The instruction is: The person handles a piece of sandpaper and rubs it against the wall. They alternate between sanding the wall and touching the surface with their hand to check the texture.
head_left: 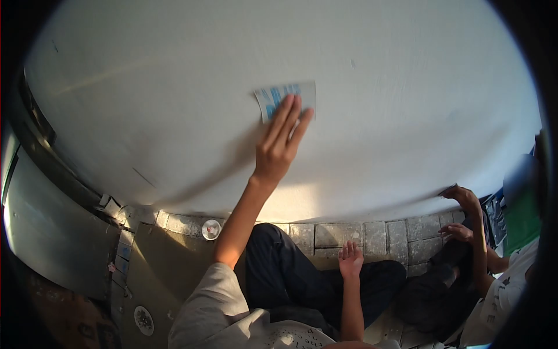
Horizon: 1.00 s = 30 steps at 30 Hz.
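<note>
My left hand (276,152) reaches up the pale wall (395,75). Its outstretched fingers hold a sheet of sandpaper (308,95) with blue print on its backing against the wall. One corner on the left stands slightly off the surface; the thumb is hidden. Lower down, my right hand (350,260) is raised above my folded leg, palm showing and fingers loosely apart, with nothing in it.
At right another person sits close, one hand (462,196) at the wall, the other (457,232) lower. Paving bricks (340,235) line the wall's foot. A small white cup (211,229), a round drain cover (143,320) and a metal panel (55,227) are at left.
</note>
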Tool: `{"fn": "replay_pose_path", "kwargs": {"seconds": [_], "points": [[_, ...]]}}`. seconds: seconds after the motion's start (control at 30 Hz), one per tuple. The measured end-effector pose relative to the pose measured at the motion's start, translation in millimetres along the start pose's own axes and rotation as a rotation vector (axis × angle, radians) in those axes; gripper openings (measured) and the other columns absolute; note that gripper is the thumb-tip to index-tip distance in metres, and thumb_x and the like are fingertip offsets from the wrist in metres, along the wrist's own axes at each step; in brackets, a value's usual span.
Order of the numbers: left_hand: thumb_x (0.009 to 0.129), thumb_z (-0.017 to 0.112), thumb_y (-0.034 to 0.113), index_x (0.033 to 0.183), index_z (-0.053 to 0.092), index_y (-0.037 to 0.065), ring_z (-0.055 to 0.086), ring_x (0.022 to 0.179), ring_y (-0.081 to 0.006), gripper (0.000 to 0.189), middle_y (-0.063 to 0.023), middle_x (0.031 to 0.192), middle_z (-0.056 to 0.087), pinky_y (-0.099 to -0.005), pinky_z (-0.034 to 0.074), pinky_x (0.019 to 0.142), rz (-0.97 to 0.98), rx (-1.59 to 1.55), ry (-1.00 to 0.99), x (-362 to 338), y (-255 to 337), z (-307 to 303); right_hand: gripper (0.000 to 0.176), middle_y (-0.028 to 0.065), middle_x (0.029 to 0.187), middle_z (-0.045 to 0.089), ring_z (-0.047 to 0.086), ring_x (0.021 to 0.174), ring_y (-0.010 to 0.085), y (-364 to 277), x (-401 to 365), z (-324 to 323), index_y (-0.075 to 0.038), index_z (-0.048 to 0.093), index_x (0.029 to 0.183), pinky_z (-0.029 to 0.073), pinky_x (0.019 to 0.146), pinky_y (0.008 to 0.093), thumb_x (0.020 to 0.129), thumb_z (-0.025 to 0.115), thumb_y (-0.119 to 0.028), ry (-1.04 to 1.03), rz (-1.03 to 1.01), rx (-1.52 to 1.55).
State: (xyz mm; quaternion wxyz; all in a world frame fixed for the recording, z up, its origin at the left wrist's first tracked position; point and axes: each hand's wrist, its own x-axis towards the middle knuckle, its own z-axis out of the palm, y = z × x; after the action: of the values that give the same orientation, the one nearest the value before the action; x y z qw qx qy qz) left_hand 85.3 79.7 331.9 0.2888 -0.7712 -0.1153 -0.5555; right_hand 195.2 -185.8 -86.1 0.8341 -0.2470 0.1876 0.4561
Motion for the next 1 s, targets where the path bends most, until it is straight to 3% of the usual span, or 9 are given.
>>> {"fn": "replay_pose_path", "kwargs": {"seconds": [0.1,0.13,0.23,0.33,0.43,0.53,0.77,0.87,1.0], "points": [[0.088,0.065,-0.005,0.123,0.068,0.014,0.057,0.128,-0.0256,0.040,-0.0091,0.131,0.065,-0.0357,0.055,0.103,0.044,-0.015,0.011,0.8,-4.2,0.5,0.037,0.0022,0.133,0.057,0.056,0.118,0.0225,0.6,-0.2,1.8,-0.014,0.051,0.135,0.048,0.094,0.0410,0.100,0.050,-0.027,0.012,-0.005,-0.018],[0.087,0.066,-0.004,0.124,0.067,0.015,0.058,0.127,-0.0252,0.041,-0.0079,0.131,0.065,-0.0346,0.055,0.103,0.057,0.010,0.031,19.6,-10.0,-1.9,0.029,0.0013,0.128,0.061,0.060,0.114,0.0222,1.0,0.9,1.5,-0.015,0.059,0.124,0.050,0.091,0.0410,0.098,0.051,-0.025,0.026,-0.004,-0.019],[0.087,0.066,-0.004,0.124,0.067,0.016,0.059,0.126,-0.0253,0.042,-0.0068,0.130,0.066,-0.0347,0.055,0.102,0.033,0.056,0.145,81.7,-24.4,-8.3,0.029,0.0013,0.128,0.061,0.060,0.114,0.0223,1.5,1.4,1.3,-0.014,0.059,0.124,0.051,0.091,0.0411,0.098,0.053,-0.026,0.015,-0.012,-0.016],[0.087,0.066,-0.004,0.124,0.067,0.015,0.060,0.125,-0.0257,0.041,-0.0074,0.130,0.066,-0.0345,0.055,0.103,0.017,0.035,0.191,98.8,-24.9,-6.9,0.030,0.0012,0.126,0.062,0.060,0.113,0.0220,1.3,1.0,1.0,-0.014,0.059,0.124,0.050,0.091,0.0414,0.097,0.054,-0.027,0.014,-0.020,-0.029],[0.088,0.065,-0.004,0.124,0.067,0.014,0.059,0.126,-0.0253,0.040,-0.0080,0.130,0.066,-0.0346,0.055,0.103,-0.031,-0.022,0.112,46.1,-1.2,0.3,0.038,0.0025,0.132,0.057,0.056,0.117,0.0227,0.9,0.9,-0.1,-0.014,0.050,0.136,0.048,0.093,0.0406,0.101,0.049,-0.028,0.001,-0.013,-0.038],[0.088,0.065,-0.003,0.123,0.068,0.013,0.058,0.127,-0.0249,0.039,-0.0084,0.130,0.066,-0.0344,0.055,0.102,-0.014,-0.052,-0.008,-4.3,17.8,3.9,0.029,0.0003,0.126,0.062,0.059,0.114,0.0217,1.2,1.0,-0.3,-0.015,0.059,0.124,0.049,0.092,0.0411,0.098,0.053,-0.026,0.018,-0.011,-0.038],[0.087,0.065,-0.005,0.121,0.068,0.013,0.058,0.127,-0.0229,0.038,-0.0080,0.127,0.067,-0.0347,0.055,0.102,0.038,0.041,0.196,103.4,-26.1,-8.6,0.029,0.0003,0.127,0.061,0.058,0.115,0.0218,2.8,2.2,3.1,-0.015,0.058,0.124,0.049,0.092,0.0407,0.098,0.051,-0.026,0.024,-0.007,-0.054],[0.087,0.065,-0.006,0.120,0.068,0.013,0.058,0.128,-0.0222,0.039,-0.0081,0.128,0.067,-0.0344,0.055,0.104,0.035,0.049,0.207,102.4,-24.8,-6.4,0.029,0.0007,0.127,0.061,0.058,0.115,0.0219,3.0,-1.1,6.6,-0.015,0.057,0.125,0.049,0.092,0.0405,0.098,0.051,-0.026,0.043,-0.018,-0.057],[0.087,0.065,-0.004,0.122,0.068,0.014,0.056,0.130,-0.0216,0.039,-0.0077,0.129,0.066,-0.0341,0.053,0.106,-0.007,-0.002,0.080,31.6,-2.8,-0.3,0.030,0.0017,0.128,0.060,0.058,0.116,0.0223,1.1,0.0,0.4,-0.014,0.056,0.126,0.049,0.093,0.0412,0.099,0.051,-0.026,0.026,-0.023,-0.056]]}}
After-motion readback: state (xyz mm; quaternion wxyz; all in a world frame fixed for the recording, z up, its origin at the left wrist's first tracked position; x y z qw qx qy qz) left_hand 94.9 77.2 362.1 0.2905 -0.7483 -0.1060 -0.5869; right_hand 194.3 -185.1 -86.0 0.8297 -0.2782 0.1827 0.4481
